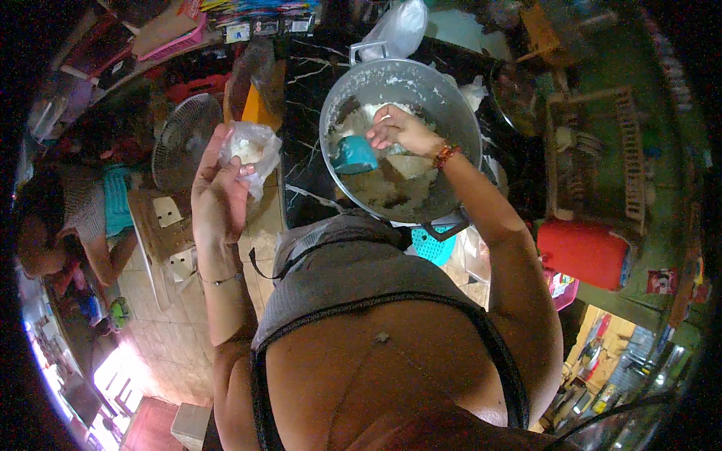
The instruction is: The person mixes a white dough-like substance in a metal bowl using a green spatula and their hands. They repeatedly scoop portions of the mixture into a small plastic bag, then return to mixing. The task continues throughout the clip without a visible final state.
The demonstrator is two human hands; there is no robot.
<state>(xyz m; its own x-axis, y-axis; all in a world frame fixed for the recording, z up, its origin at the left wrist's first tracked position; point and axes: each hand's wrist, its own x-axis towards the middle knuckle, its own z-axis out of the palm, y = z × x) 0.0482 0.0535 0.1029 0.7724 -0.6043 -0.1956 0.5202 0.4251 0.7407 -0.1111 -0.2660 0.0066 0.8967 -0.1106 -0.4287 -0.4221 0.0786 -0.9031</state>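
left hand is up and closed around a small clear plastic bag with a bit of white rice in it. right hand is down inside the big metal pot, fingers gripping a teal scoop that sits on the rice. there's 1 fan just beyond the left hand.

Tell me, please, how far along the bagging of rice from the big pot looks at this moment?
Done: the clear plastic bag in the left hand already holds some white rice. In hand: the right hand is down in the large metal pot, holding a teal scoop over the rice. Left: the bag is open and only partly filled, and plenty of rice remains in the pot.
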